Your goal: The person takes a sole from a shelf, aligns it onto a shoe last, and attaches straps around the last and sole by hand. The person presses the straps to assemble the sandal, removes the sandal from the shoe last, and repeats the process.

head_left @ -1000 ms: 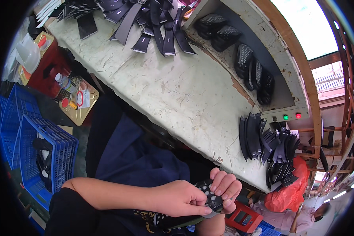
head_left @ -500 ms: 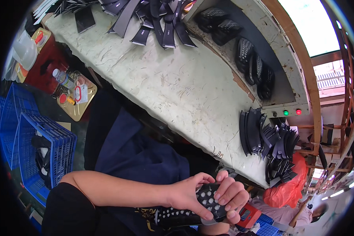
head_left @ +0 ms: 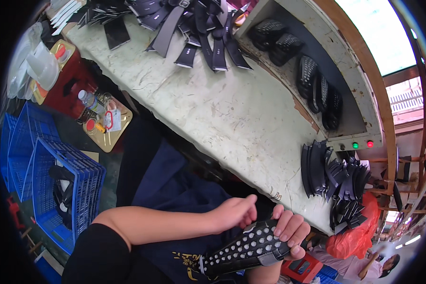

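A black shoe (head_left: 244, 251) with rows of light round spots lies low in front of me, slanting up to the right. My right hand (head_left: 291, 232) wraps its fingers over the wider right end; the palm and thumb are mostly hidden behind it. Just above the shoe, apart from its surface, is my left hand (head_left: 234, 213). Its fingers are curled in and nothing shows between them, though the inside of the palm is partly hidden.
A pale worktable (head_left: 199, 109) runs diagonally, bearing black strips (head_left: 213, 47) at its far end and stacked black pieces (head_left: 315, 168) at right. Similar shoes (head_left: 307, 75) sit in a lit-button cabinet (head_left: 364, 128). Blue crates (head_left: 71, 189) and a tray (head_left: 111, 137) are left; a person (head_left: 359, 267) is lower right.
My left hand has come off the shoe and curled its fingers. The shoe has turned so more of its spotted side shows, still in my right hand. The whole view has shifted slightly.
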The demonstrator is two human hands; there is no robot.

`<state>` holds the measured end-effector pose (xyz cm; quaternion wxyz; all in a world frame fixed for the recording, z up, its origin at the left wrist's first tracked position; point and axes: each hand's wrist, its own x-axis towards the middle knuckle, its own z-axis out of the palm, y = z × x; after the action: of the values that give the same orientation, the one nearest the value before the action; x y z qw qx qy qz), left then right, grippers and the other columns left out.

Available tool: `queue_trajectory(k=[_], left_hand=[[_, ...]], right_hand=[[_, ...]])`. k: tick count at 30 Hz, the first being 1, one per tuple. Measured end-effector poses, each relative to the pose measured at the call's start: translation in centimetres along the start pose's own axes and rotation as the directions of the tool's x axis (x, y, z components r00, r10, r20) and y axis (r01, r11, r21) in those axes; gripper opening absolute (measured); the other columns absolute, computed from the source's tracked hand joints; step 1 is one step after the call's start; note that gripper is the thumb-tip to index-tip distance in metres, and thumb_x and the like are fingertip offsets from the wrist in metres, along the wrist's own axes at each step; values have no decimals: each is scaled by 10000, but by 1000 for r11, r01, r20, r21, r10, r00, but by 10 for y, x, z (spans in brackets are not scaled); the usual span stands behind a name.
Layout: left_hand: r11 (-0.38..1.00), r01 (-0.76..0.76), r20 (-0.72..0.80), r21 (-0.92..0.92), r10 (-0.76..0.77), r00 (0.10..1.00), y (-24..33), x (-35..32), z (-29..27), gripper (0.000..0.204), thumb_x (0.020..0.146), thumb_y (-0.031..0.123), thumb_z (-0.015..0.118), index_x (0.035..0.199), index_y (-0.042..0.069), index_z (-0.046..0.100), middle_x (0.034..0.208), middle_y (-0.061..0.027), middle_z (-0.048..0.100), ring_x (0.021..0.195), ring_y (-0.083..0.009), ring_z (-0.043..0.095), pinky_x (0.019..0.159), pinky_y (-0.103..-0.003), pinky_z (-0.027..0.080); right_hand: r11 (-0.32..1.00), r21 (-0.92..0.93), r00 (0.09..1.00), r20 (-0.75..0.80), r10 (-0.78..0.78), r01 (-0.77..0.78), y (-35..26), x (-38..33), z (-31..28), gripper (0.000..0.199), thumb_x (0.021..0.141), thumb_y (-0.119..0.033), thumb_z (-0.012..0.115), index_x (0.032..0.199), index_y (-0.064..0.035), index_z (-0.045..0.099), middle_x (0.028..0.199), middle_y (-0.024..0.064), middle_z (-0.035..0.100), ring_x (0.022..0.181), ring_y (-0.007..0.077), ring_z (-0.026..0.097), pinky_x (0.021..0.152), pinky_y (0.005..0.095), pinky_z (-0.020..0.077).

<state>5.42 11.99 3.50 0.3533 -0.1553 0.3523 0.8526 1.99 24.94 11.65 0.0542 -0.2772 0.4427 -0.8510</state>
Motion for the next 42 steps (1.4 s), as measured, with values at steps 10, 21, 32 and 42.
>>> queue_trajectory(k=[10, 21, 32, 42], left_hand=[[511, -455, 79, 729, 598, 798, 32, -11, 33, 373, 1018, 324, 421, 920, 29, 628, 687, -197, 622, 761, -326, 661, 702, -434, 509], [894, -302, -66, 330, 341, 938, 24, -33, 7, 422, 1017, 301, 470, 1327, 18, 429, 1262, -196, 533, 1119, -331, 584, 923, -409, 478], [676, -549, 251, 491, 494, 832, -5, -54, 15, 795, 1022, 487, 432, 1531, -40, 123, 1471, -264, 335, 1393, -363, 347, 1146, -413, 295], [907, -386, 147, 167, 364, 920, -63, -38, -19, 754, 1040, 550, 331, 1547, 15, 169, 1508, -185, 366, 1373, -301, 408, 1140, -398, 324]], right_hand=[[987, -162, 995, -101, -1, -15, -1, -1, 26, 192, 718, -248, 655, 649, -148, 506, 683, 18, 549, 652, 169, 549, 868, 374, 389], [963, -254, 985, -166, 48, -90, -6, 7, -1, 230, 688, -245, 678, 627, -113, 499, 679, 62, 562, 662, 206, 566, 922, 406, 381], [950, -291, 991, -95, 94, -118, 10, 17, 7, 242, 739, -270, 680, 697, -77, 541, 667, 89, 554, 655, 243, 575, 891, 419, 424], [304, -898, 925, -226, 306, -319, 7, 74, 44, 270, 822, -286, 653, 817, -29, 570, 711, 142, 580, 689, 289, 590, 796, 403, 467]])
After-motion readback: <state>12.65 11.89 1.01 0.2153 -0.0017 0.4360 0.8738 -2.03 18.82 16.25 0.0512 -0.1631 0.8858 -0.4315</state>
